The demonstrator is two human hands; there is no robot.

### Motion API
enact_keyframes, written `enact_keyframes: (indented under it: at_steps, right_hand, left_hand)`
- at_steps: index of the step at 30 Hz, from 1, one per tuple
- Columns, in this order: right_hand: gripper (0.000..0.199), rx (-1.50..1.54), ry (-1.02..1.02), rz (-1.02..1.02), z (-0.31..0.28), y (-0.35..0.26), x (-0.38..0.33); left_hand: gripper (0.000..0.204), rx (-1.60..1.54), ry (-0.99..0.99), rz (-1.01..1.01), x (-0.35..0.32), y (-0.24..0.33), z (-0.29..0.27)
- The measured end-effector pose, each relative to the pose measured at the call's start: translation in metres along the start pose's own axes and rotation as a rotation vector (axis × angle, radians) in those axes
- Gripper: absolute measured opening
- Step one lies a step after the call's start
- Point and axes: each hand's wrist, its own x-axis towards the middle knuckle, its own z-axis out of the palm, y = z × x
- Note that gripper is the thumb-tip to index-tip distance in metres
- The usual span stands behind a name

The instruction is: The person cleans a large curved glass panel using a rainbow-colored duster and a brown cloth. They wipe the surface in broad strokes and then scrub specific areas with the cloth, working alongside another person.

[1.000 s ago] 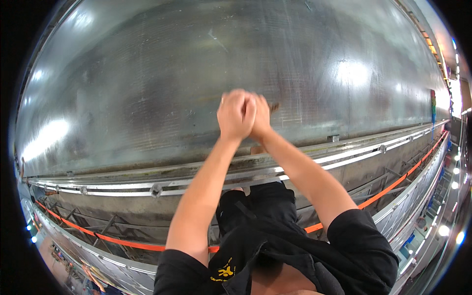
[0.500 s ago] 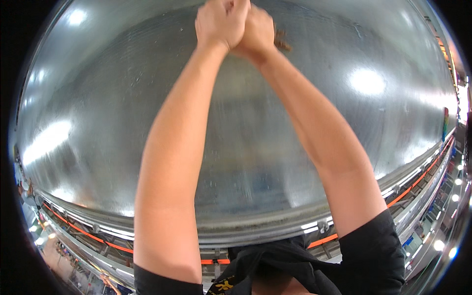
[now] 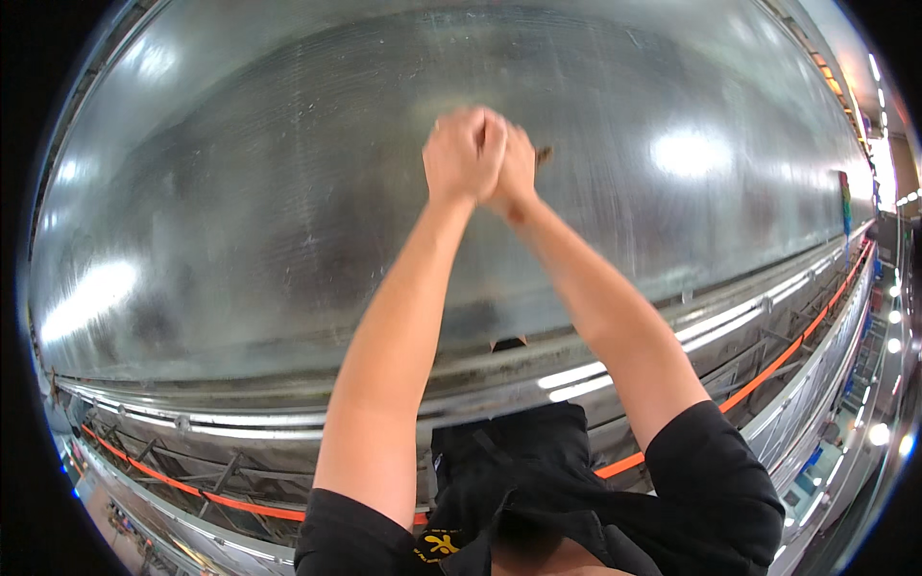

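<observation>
The left hand (image 3: pixel 459 161) is clenched, pressed against the right hand (image 3: pixel 520 165), whose finger closure I cannot tell; anything inside either is hidden. A small brown piece (image 3: pixel 545 155) shows just right of them, over the glossy grey surface (image 3: pixel 576 235) beneath.

Left hand (image 3: pixel 459 158) slightly blurred on my feed now, and it covers part of the right hand (image 3: pixel 520 165); what's beneath the pair I can't see. A brown scrap (image 3: pixel 545 155) pokes out beside them, too small to identify. The metal surface (image 3: pixel 317 230) leaves my view at its far edge; forearms (image 3: pixel 389 346) hide stretches of its near edge, where one dark shape (image 3: pixel 509 344) stays unreadable.
</observation>
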Motion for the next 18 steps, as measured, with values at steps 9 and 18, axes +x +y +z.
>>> enact_keyframes:
  at_steps: [9,18]
  right_hand:
    - [0.015,0.170,-0.134,-0.048,-0.013,-0.083,-0.149]
    - [0.032,-0.075,-0.063,-0.075,0.088,-0.008,0.167]
  left_hand:
    - [0.011,0.022,0.134,0.145,-0.170,0.026,-0.057]
    - [0.028,-0.031,0.088,0.041,0.154,-0.070,-0.062]
